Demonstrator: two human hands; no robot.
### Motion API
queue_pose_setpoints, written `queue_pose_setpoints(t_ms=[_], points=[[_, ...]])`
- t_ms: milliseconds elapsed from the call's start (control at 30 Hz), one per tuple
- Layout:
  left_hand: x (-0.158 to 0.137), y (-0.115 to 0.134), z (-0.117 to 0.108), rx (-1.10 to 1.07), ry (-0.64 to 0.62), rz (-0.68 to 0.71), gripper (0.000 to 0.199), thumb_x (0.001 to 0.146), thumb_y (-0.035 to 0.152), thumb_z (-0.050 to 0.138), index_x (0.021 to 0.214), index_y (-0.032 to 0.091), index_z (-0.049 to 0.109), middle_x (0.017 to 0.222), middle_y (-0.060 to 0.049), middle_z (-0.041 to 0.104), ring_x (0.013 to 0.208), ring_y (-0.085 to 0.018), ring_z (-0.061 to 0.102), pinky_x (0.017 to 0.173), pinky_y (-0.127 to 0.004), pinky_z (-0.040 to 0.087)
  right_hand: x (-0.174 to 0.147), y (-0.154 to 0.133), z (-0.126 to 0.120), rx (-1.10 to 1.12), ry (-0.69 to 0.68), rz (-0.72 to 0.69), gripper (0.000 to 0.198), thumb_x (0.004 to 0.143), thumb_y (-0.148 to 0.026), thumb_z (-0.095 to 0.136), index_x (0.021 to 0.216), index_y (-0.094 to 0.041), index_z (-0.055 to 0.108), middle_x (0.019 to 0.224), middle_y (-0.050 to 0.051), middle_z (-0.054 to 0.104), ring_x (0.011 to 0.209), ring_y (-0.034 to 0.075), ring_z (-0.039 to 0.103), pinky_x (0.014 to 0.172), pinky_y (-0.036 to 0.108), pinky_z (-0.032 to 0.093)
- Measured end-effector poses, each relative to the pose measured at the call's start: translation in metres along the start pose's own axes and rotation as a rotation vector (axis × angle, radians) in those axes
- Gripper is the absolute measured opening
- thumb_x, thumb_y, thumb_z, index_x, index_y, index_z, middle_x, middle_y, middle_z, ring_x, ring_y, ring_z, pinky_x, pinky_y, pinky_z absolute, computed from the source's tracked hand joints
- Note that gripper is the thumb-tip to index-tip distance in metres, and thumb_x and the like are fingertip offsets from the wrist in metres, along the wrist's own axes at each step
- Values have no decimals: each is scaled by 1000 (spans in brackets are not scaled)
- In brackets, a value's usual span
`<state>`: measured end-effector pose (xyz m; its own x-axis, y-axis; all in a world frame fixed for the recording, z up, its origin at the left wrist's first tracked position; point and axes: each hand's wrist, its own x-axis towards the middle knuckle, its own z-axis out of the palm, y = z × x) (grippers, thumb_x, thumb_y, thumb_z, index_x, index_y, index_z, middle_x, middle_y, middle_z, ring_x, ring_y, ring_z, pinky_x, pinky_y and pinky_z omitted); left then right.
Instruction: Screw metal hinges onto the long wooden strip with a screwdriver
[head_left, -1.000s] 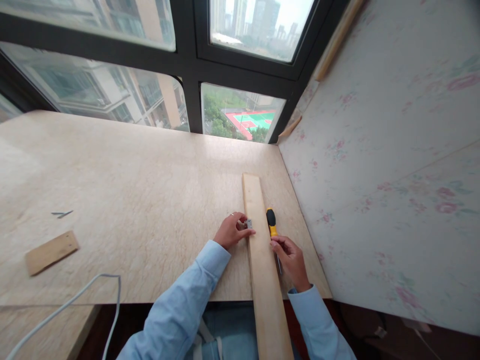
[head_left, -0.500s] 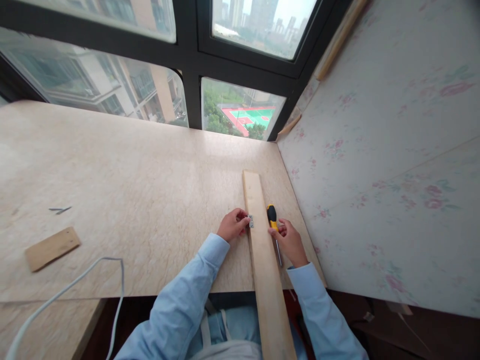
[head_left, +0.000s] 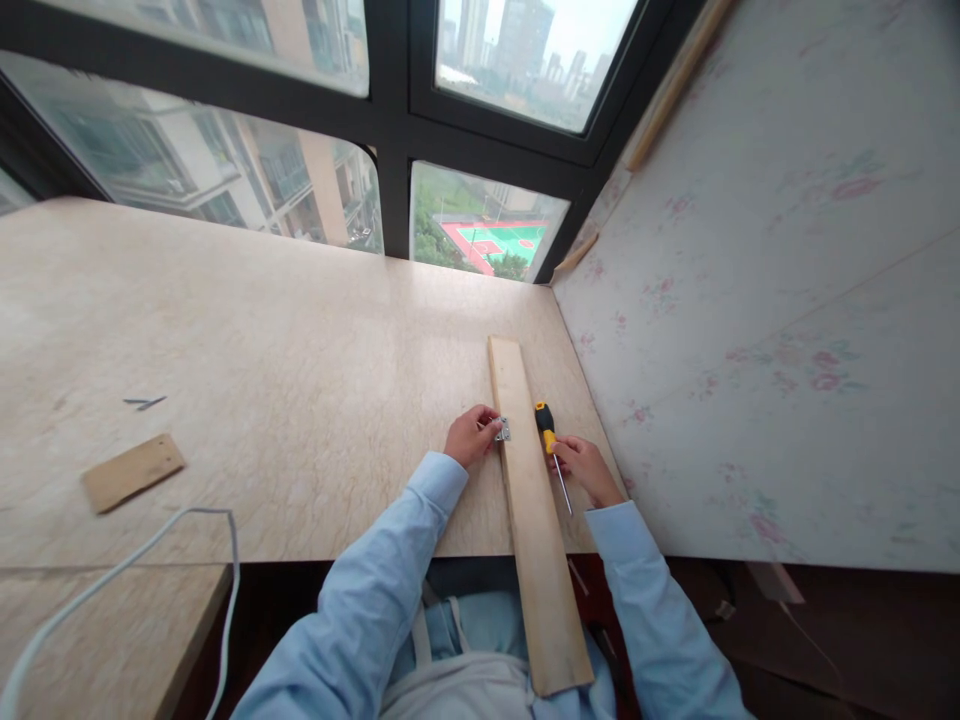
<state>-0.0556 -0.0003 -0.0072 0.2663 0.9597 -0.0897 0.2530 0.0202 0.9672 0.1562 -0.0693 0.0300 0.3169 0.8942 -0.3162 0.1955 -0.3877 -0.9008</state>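
Observation:
A long wooden plank (head_left: pixel 529 510) runs away from my lap across the stone-look sill. My left hand (head_left: pixel 472 436) is closed at its left edge, pinching a small silver metal hinge (head_left: pixel 503 429) that lies partly on the plank's top face; its finer detail is too small to make out. On the plank's other side, my right hand (head_left: pixel 585 465) has its fingers closed on the yellow lower part of a screwdriver (head_left: pixel 545 424). The black and yellow handle points toward the window, and the shaft points back toward me.
Left on the sill (head_left: pixel 300 400) lies a small wooden board (head_left: pixel 133 473) with holes, beside thin dark metal pieces (head_left: pixel 144 403). A white cable (head_left: pixel 161 530) loops over the front edge. A floral-papered wall (head_left: pixel 750 350) rises close on the right; the window frame (head_left: pixel 394 130) stands behind.
My right hand has closed in on the screwdriver, whose shaft has swung slightly to the right. My left hand stays at the hinge. The whole view has shifted a little.

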Motion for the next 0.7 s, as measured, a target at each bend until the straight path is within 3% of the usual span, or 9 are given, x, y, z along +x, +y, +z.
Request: queue_pose_setpoints(t_ms=[100,267,533,700], points=[[-2,0,0,48,13,24,18,83,30,58,95,18,64,76,1,66,52,-10,56,56,-24,44,-8,-8,-6,156,-27,-4,22,68,-40,67,76,-19,68,72,4,70,62,17,65,54,28,53],[-5,2,-2,108,21,48,18,85,30,56,96,19,65,77,1,67,59,-11,58,60,-23,44,-13,-36,-13,655,-115,-67,29,70,-38,73,94,-23,70,90,2,72,79,16,67,66,27,56],[-8,5,-1,172,49,87,20,87,31,55,99,20,67,74,1,67,64,-13,60,64,-24,43,-12,-64,19,617,22,-329,35,64,-32,85,95,-23,69,83,-3,68,79,14,67,85,35,56],[-6,5,-1,191,57,76,20,86,29,55,98,21,68,72,1,67,66,-14,61,65,-24,43,-4,-63,42,496,66,-455,41,64,-33,84,99,-21,68,90,1,72,91,20,69,95,42,51]])
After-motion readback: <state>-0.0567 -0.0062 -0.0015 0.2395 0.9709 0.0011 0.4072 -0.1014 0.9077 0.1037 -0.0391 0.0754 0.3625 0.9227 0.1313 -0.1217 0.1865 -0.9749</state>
